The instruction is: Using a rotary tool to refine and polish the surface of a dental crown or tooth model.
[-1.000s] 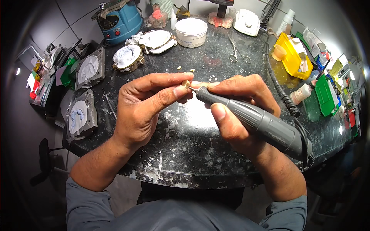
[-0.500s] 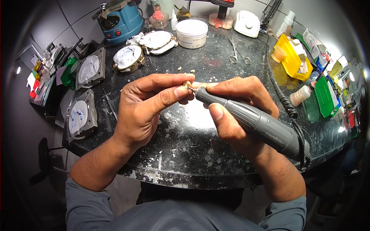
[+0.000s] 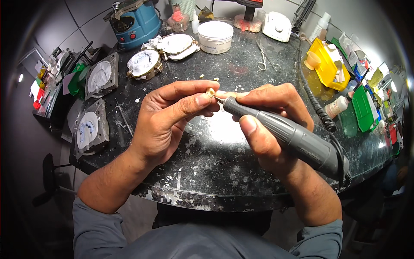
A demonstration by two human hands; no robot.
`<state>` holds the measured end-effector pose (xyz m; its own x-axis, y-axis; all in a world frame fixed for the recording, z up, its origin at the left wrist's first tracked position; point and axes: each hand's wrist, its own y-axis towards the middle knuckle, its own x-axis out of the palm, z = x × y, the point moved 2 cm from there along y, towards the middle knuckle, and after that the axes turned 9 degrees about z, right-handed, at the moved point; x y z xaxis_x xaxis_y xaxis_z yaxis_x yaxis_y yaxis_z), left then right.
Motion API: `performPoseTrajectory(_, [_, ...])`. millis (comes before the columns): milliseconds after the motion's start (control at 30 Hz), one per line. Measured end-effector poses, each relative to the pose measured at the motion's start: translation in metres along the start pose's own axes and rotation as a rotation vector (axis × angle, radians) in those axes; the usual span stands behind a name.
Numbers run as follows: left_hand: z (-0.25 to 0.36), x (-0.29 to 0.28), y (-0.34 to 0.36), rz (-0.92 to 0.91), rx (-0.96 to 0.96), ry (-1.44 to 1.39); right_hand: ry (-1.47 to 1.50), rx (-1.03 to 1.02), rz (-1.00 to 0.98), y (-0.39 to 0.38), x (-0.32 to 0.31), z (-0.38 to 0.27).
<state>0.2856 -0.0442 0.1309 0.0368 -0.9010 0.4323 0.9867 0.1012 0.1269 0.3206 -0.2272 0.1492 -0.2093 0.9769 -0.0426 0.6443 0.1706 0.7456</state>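
Note:
Between thumb and index finger, my left hand (image 3: 161, 112) pinches a small cream-coloured dental crown (image 3: 210, 91) with a hollow side showing. My right hand (image 3: 274, 125) is wrapped round a dark grey rotary handpiece (image 3: 297, 138), held slantwise like a pen. Its thin bur (image 3: 219, 99) points left and meets the crown's edge, though the exact contact is too small to make out. The fingertips of both hands come close together around the crown. Just beyond them on the bench lie two tiny tooth-like pieces, one pale piece (image 3: 202, 76) and another pale piece (image 3: 216, 79).
Metal flasks with plaster (image 3: 92, 129) line the bench's left side. Behind stand a blue machine (image 3: 134, 28), plaster moulds (image 3: 143, 63) and a white tub (image 3: 214, 38). Scissors (image 3: 263, 58) lie at the back. A coiled cord (image 3: 317, 108), yellow bin (image 3: 321, 71) and bottle (image 3: 338, 105) are right.
The crown has been turned in my left fingers, so its hollow now shows. My right hand and the handpiece have shifted slightly right and down.

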Motion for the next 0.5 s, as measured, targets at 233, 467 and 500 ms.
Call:
performPoseTrajectory(233, [-0.0008,-0.0025,0.0003,-0.004,0.015,0.02,-0.068,0.024,-0.078,0.0004,0.0012,-0.0031])
performPoseTrajectory(467, [-0.0016,-0.0014,0.0007,-0.003,0.04,0.031,-0.004,0.044,0.017,-0.0007,0.0041,-0.0002])
performPoseTrajectory(500, [-0.0017,-0.0018,0.0002,-0.002,0.04,0.031,-0.003,0.044,0.017,-0.0002,0.0037,-0.0017])
